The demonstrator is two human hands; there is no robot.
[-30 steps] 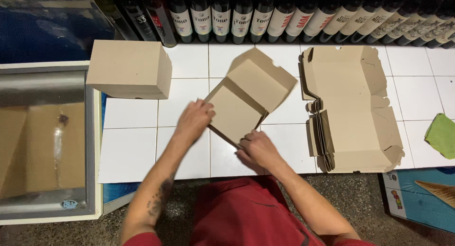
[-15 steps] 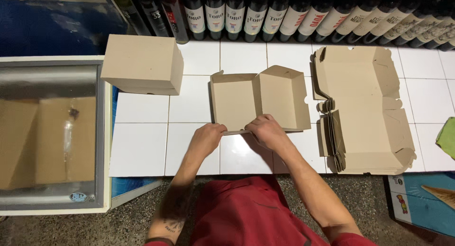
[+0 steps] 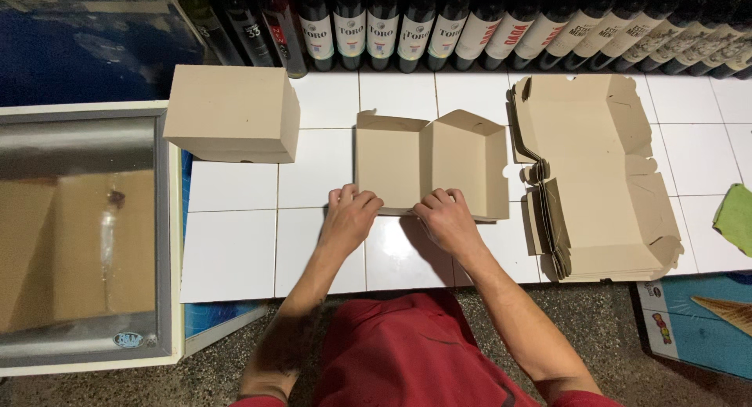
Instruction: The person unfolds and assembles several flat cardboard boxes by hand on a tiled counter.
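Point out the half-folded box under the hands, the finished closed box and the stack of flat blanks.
half-folded box point(image 3: 427, 160): head view, on its inner panel by the centre fold.
closed box point(image 3: 227, 101): head view, on its top face.
stack of flat blanks point(image 3: 591, 148): head view, on the top sheet's main panel.

free: tiles btwn closed box point(image 3: 233, 112) & open box point(image 3: 427, 164) | blocked: bottles point(image 3: 439, 23) behind, flat stack point(image 3: 599, 176) right

You have 1 view, worn on your head, looking almost straight down and close on the white tiled counter point(image 3: 235, 250). Its far edge meets the bottle row point(image 3: 439, 23); your torso sits below.
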